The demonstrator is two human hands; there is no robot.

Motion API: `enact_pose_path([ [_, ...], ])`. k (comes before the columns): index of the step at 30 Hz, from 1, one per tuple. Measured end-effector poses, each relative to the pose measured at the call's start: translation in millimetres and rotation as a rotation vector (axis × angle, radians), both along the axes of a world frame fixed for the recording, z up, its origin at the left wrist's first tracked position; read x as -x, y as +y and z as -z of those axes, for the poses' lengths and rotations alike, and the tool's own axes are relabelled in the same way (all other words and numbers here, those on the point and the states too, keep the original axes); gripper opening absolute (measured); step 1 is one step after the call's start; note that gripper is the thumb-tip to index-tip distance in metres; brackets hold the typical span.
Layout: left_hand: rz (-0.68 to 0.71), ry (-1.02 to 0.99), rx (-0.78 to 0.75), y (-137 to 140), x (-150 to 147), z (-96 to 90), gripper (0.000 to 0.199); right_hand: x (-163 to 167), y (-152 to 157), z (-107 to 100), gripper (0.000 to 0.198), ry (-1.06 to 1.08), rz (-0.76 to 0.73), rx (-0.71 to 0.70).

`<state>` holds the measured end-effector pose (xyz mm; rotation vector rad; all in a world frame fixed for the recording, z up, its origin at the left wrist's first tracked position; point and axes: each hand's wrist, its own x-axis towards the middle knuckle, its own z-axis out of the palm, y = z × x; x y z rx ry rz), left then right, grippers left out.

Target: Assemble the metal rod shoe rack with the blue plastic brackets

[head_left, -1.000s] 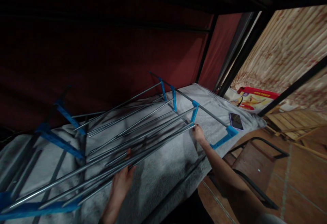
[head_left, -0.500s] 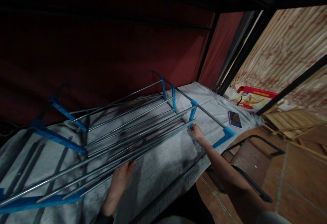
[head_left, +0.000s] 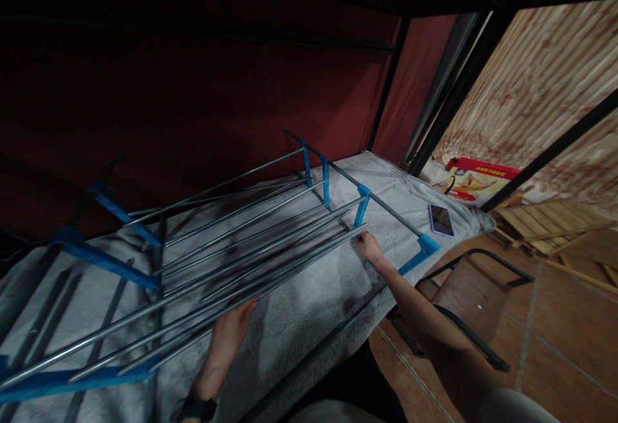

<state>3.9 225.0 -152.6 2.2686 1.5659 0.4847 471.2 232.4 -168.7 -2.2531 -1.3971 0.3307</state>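
Metal rod rack (head_left: pixel 232 243) lies on grey blanket (head_left: pixel 309 320) on bed. Left hand (head_left: pixel 230 329) cups nearest rod mid-span; right hand (head_left: pixel 367 247) pinches rod tip beside blue connector (head_left: pixel 361 205). Likely light, stiff, slippery, awkwardly long; grip rods near connectors.

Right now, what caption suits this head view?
Two bare hands, left hand and right hand, steady long grey metal rods joined by blue plastic connectors on a bed.

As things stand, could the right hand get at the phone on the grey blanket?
Probably yes: the right hand rests at the rod ends, and only a blue bracket and bare blanket separate it from the phone.
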Motion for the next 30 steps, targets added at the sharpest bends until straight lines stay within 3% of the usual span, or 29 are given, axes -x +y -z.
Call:
enact_pose_path([
  [7,0.035,0.041,0.058,1,2,1.6,0.042,3,0,-4,0.021,0.020,0.025,0.018],
  [15,-0.003,0.132,0.031,2,2,1.5,0.040,7,-3,-9,0.022,0.023,0.025,0.020],
  [30,-0.018,0.094,-0.042,2,3,1.3,0.037,12,-5,-9,0.023,0.022,0.050,0.032],
])
